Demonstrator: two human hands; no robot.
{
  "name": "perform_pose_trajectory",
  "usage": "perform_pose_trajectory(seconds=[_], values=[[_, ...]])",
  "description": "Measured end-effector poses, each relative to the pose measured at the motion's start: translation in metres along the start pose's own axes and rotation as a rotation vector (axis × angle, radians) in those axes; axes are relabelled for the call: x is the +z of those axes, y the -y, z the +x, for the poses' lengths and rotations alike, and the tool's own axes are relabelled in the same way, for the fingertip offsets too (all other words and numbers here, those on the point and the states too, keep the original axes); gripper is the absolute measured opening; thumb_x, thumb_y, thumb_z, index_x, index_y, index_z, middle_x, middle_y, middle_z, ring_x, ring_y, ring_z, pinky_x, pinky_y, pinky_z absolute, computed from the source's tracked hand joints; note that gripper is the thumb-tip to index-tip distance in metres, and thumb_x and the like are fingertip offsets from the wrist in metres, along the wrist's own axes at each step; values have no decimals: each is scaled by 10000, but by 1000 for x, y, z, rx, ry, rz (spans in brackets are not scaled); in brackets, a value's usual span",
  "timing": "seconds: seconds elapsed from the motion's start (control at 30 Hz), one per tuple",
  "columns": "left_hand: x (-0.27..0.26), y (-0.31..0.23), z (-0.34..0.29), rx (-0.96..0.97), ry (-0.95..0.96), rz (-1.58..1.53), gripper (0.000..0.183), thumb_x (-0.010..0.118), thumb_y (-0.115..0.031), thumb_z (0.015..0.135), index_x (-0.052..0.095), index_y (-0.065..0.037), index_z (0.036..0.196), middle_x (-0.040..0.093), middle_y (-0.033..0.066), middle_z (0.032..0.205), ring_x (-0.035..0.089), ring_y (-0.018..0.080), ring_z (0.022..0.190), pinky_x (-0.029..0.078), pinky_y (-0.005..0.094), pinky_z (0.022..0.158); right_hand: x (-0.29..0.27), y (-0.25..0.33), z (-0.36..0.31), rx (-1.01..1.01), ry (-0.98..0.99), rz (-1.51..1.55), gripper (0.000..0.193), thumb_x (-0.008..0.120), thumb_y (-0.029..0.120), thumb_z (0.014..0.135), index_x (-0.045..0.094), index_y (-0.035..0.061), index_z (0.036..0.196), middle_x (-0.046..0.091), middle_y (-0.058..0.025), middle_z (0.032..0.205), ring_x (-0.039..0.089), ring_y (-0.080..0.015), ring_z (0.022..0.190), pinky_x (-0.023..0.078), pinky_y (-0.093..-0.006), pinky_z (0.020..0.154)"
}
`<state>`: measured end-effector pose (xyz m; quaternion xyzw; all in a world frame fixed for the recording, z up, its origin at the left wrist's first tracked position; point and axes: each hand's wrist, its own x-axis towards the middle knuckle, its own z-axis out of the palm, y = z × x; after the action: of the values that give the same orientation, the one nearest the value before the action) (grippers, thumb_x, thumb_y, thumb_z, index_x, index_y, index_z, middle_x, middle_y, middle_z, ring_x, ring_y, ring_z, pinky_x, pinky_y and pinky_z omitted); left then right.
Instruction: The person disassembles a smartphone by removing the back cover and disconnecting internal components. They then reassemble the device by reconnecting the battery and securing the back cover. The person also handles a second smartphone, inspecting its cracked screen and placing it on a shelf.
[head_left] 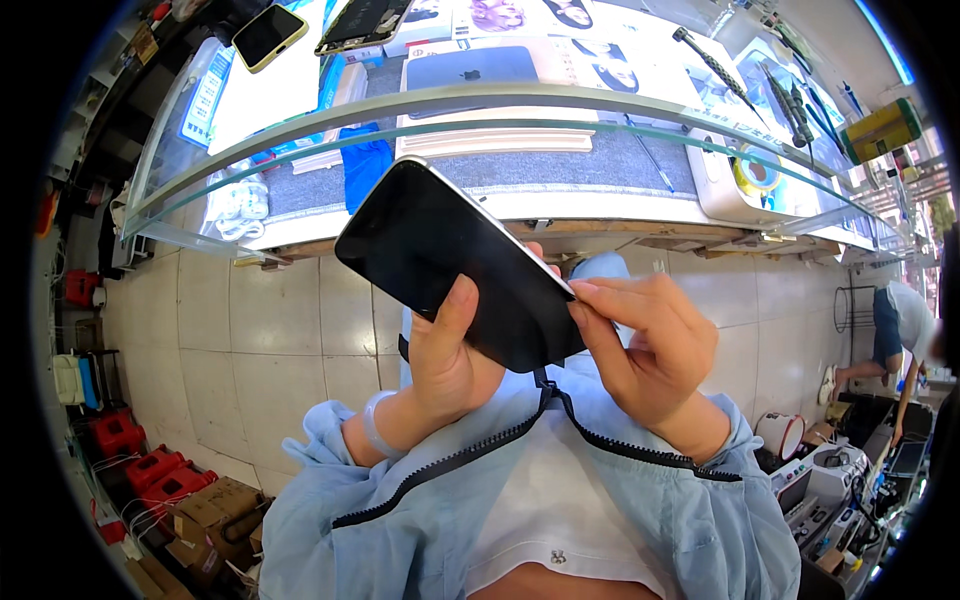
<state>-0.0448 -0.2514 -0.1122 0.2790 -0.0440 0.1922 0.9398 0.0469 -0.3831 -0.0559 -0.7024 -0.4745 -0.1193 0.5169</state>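
Observation:
A smartphone (450, 265) with a dark, unlit screen and a pale metal edge is held up in front of me, tilted so that its top points to the upper left. My left hand (450, 350) grips it from below, the thumb lying over the screen's lower edge and the other fingers mostly behind it. At the phone's right-hand edge, near its bottom corner, the thumb and index finger of my right hand (650, 340) are pinched together. Whether something small is between those fingertips cannot be seen.
A glass display counter (560, 98) stands ahead, with boxes and a tape roll (757, 172) inside. On it lie a yellow-cased phone (270, 38), an opened phone (362, 22) and screwdrivers (715, 68). Red cases (155, 468) and cardboard boxes (220, 510) are left; another person (900, 325) bends at right.

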Motion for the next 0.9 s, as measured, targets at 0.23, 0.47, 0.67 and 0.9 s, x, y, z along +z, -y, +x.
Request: perform_pose_trajectory(seconds=[0.23, 0.47, 0.67, 0.9], values=[[-3, -2, -2, -49, -55, -63, 396, 422, -378, 954, 472, -94, 1225, 545, 135, 1143, 538, 274, 1076, 437, 426, 930, 2, -6, -4, 550, 52, 650, 137, 694, 0, 772, 643, -16, 898, 652, -75, 757, 602, -94, 648, 453, -203, 551], [-19, 5, 1, -96, -174, -136, 365, 468, -355, 943, 510, -77, 1176, 587, 122, 1077, 566, 232, 1003, 442, 371, 900, 9, -24, -12, 879, 106, 1073, 110, 672, 45, 822, 622, -23, 893, 640, -42, 752, 583, -65, 678, 447, -191, 567], [-17, 4, 5, -88, -202, -164, 344, 484, -336, 938, 527, -77, 1159, 605, 111, 1064, 567, 234, 1004, 436, 378, 915, 12, -25, -4, 211, 16, 222, 122, 719, -7, 718, 653, -7, 821, 642, -73, 713, 600, -123, 607, 436, -207, 527], [-19, 5, 2, -29, -204, -84, 343, 487, -327, 938, 515, -80, 1173, 595, 122, 1093, 562, 240, 1023, 432, 387, 928, 13, -15, 10, -42, -42, 54, 172, 732, -33, 658, 666, 8, 812, 652, -94, 722, 625, -186, 601, 473, -248, 517]])
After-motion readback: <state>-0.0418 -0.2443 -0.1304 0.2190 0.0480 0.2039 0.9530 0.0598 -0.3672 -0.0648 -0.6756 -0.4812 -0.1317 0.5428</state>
